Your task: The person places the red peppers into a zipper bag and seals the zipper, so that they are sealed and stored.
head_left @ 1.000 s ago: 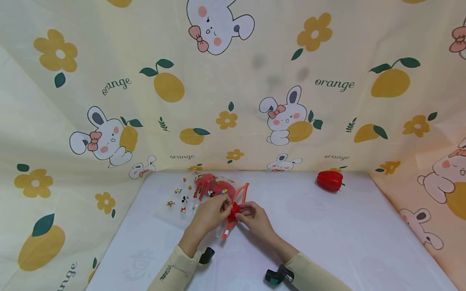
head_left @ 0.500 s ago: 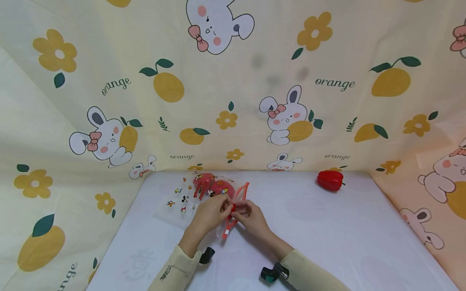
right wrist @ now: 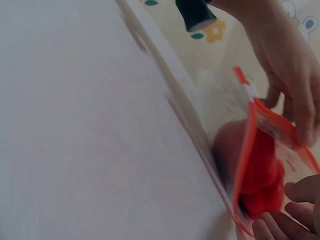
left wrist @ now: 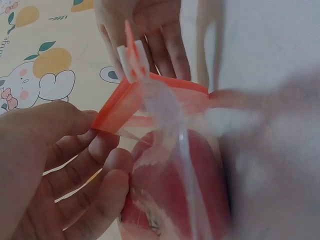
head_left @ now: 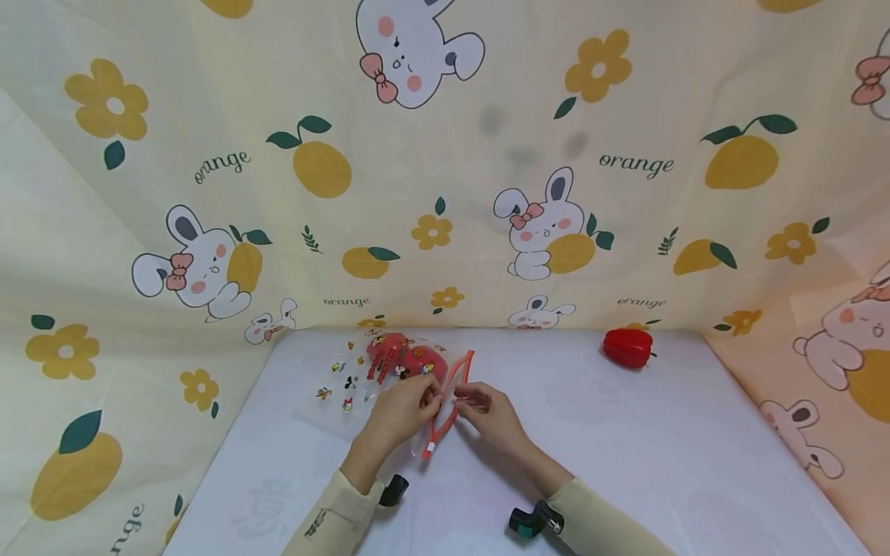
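A clear zip bag (head_left: 327,413) with cartoon prints lies on the table, its red-orange zip edge (head_left: 467,363) spread apart towards the right. Inside are red rounded things (head_left: 426,360); the right wrist view shows a glossy red one, like a bell pepper (right wrist: 261,165), just within the mouth. My left hand (head_left: 402,405) pinches one side of the zip edge between thumb and fingers, as the left wrist view confirms. At the bag's mouth is my right hand (head_left: 492,415), fingers loosely bent, nothing in them. A white slider (left wrist: 134,62) sits at one end of the zip.
Another red bell pepper (head_left: 627,348) lies at the back right of the white table (head_left: 626,448). Behind and beside the table hangs a cream cloth (head_left: 459,154) printed with rabbits and oranges. A black camera mount is on each wrist.
The red bell pepper between my hands has passed into the bag, and my right hand has let go of it and drawn back slightly right. My left hand has kept its grip on the edge.
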The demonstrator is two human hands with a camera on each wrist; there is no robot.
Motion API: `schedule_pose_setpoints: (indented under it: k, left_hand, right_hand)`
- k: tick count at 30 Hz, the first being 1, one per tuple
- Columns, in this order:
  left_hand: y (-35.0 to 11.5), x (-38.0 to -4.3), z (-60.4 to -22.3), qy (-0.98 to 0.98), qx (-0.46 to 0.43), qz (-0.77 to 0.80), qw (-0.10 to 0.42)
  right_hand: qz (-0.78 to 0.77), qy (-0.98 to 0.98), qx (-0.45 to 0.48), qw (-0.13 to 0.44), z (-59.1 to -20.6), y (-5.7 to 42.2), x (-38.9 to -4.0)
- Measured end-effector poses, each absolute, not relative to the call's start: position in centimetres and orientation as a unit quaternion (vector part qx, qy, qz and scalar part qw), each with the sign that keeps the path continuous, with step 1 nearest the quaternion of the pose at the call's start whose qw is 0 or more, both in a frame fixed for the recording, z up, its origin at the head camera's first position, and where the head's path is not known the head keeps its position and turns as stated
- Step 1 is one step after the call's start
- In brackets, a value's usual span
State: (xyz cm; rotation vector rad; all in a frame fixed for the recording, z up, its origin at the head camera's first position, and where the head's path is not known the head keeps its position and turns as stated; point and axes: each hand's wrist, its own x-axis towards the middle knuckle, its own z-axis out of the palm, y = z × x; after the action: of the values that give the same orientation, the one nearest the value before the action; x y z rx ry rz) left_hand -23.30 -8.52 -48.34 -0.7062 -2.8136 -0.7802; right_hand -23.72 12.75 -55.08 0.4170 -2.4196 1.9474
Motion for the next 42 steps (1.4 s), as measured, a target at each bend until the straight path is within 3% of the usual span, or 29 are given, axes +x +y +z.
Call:
schedule_pose_setpoints:
  k: [18,27,42]
  left_hand:
    - [-8.7,-23.2,-48.6,-0.934,-0.220,-0.278,0.036]
    - [-8.8,-23.2,-48.6,-0.931,-0.219,-0.289,0.036]
    - [-9.1,-23.3,-48.6,-0.932,-0.217,-0.289,0.035]
  right_hand:
    - [0.522,-0.846,0.073,0.081,-53.3,24.3,-23.4]
    - [0.427,-0.890,0.048,0.152,-52.1,30.1,-23.9]
    - [0.375,-0.906,-0.002,0.194,-49.8,36.9,-24.4]
